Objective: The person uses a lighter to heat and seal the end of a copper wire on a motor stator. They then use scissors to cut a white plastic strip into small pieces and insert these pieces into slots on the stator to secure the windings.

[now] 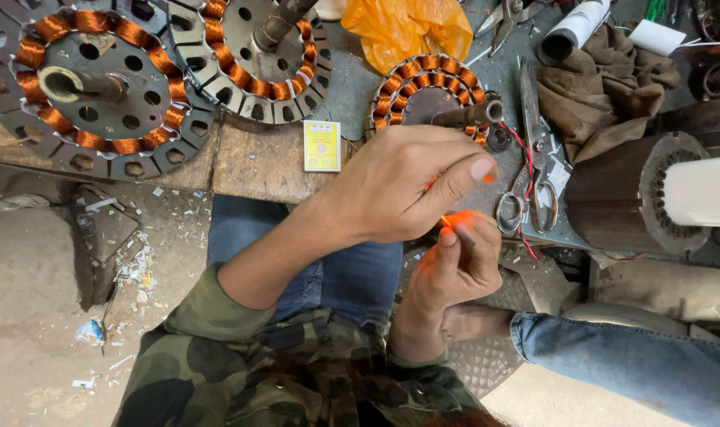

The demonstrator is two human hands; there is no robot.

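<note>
My left hand (407, 186) reaches in from the left, its thumb and fingers pinched on a thin copper wire (432, 183). Just below it, my right hand (459, 269) is curled around a small lit match, and the flame (447, 222) glows orange on my fingers. Both hands are over my lap at the bench edge. Right behind them lies a small stator with copper windings (392, 91) and a steel shaft (467, 116). A red wire (522, 150) trails from it. A yellow matchbox (322, 146) lies on the bench to the left.
Two larger copper-wound stators (99, 79) (257, 47) lie at the back left. Scissors (534, 174), a brown cloth (605, 87), an orange plastic bag (407, 28), pliers (510, 12) and a dark motor core (637, 198) crowd the right. The littered floor (60, 300) is at the left.
</note>
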